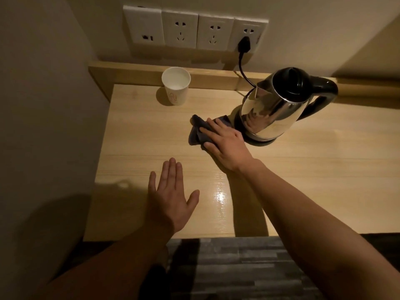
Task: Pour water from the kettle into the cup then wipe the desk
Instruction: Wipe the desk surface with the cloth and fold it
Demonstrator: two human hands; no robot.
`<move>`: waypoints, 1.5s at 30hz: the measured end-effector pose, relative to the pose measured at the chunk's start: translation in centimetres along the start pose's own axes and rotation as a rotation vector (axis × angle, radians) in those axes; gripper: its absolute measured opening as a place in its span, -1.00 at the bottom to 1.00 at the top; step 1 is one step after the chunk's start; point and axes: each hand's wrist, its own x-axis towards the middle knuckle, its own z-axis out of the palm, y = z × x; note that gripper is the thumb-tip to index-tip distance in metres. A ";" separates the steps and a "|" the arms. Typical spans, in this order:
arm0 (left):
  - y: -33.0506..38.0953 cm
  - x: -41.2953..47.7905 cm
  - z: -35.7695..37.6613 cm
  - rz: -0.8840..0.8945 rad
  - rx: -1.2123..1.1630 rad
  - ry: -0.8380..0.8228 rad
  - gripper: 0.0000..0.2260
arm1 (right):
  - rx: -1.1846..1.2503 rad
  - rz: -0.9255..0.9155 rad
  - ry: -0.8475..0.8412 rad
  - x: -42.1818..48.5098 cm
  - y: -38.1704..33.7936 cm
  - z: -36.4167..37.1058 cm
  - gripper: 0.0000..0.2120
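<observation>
A steel kettle [272, 109] with a black lid and handle stands on its base at the right of the wooden desk [138, 135]. A white paper cup [175, 86] stands upright at the back left, with liquid visible inside. My right hand [225, 144] presses flat on a dark folded cloth [195, 132] just left of the kettle's base. My left hand [170, 197] lies flat on the desk near the front edge, fingers apart, holding nothing.
A row of wall sockets [194, 29] sits above the desk; the kettle's black cord [243, 68] runs from the rightmost one. A raised wooden ledge [134, 72] borders the back. A wall closes the left side. Dark striped floor [238, 267] lies below the front edge.
</observation>
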 end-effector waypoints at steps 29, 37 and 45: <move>0.3 -0.4 -0.8 -0.022 -0.007 -0.015 -0.18 | 0.093 0.060 0.045 -22.4 -3.1 7.1 -0.52; 5.3 -1.0 -1.7 -0.014 -0.179 -0.072 -0.20 | 0.954 0.418 -0.035 -27.1 -4.3 -1.0 -0.74; 8.1 -1.1 -0.3 -0.031 -0.080 -0.048 -0.16 | 0.580 0.387 0.389 -18.3 2.5 -7.2 -0.76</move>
